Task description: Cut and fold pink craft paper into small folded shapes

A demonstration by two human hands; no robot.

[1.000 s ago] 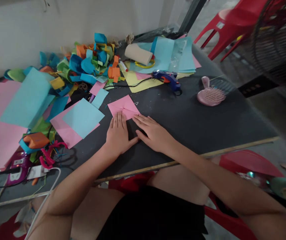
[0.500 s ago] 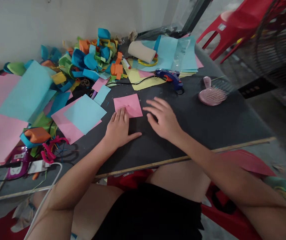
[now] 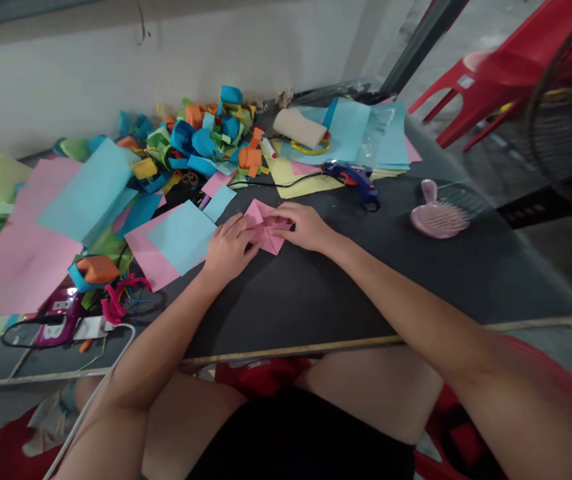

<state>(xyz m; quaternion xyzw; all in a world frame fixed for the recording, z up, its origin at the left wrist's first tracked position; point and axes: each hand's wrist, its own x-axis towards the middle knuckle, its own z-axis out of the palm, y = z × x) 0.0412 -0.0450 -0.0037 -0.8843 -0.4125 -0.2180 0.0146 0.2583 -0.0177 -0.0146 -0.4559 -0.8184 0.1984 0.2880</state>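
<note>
A small pink folded paper square (image 3: 265, 229) lies on the dark table (image 3: 346, 280) in front of me. My left hand (image 3: 227, 248) grips its near left edge with curled fingers. My right hand (image 3: 302, 225) pinches its right side, fingers folded over a raised flap. Both hands touch the paper, which is partly lifted and creased.
A light blue sheet (image 3: 182, 236) on a pink sheet lies left of the hands. Behind are a heap of folded coloured papers (image 3: 206, 137), a blue glue gun (image 3: 353, 177), a cardboard roll (image 3: 299, 127) and a pink hairbrush (image 3: 439, 217). A red chair (image 3: 496, 80) stands at the far right.
My right hand moved from hovering right of the pink paper onto it and closed on a flap. My left hand went from lying flat to gripping the paper's edge.
</note>
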